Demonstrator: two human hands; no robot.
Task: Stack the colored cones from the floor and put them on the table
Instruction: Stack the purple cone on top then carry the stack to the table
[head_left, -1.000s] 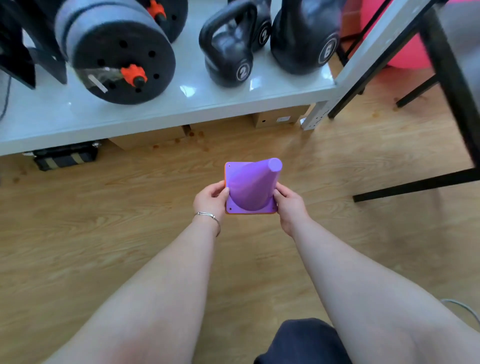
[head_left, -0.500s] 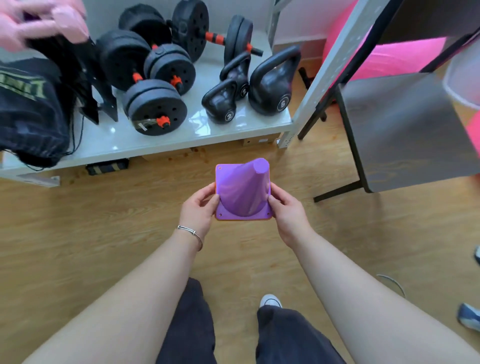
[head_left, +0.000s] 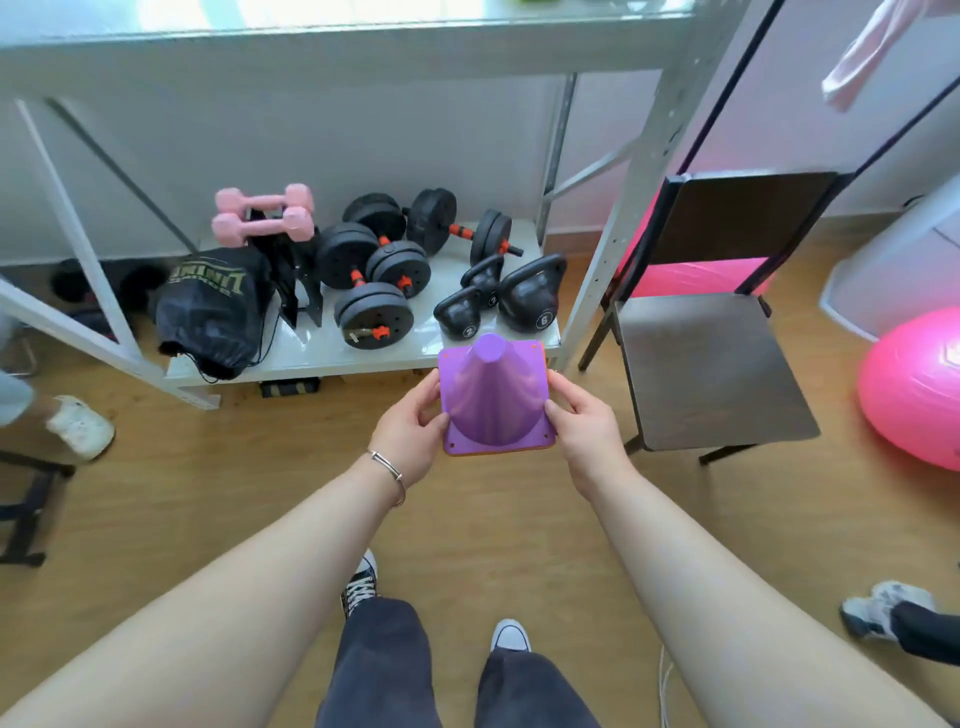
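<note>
A stack of cones (head_left: 493, 400) is held in front of me at about waist height, purple cone on top, with an orange edge of another cone showing under its square base. My left hand (head_left: 410, 434) grips the base's left side and my right hand (head_left: 584, 428) grips its right side. The tip points up and away from me. The cones below the purple one are mostly hidden. A white table top (head_left: 332, 39) runs across the top of the view.
Under the table a low white shelf (head_left: 322, 351) carries black dumbbells (head_left: 371, 280), kettlebells (head_left: 498, 301), pink dumbbells (head_left: 262, 213) and a black bag (head_left: 208, 306). A dark chair (head_left: 711, 364) stands to the right, a pink ball (head_left: 914, 387) beyond it. Other people's shoes are at both sides.
My view has risen and pulled back from the floor, so the shelf looks smaller and the table top has come into view. The cone stack stays in both hands and has lifted with me.
</note>
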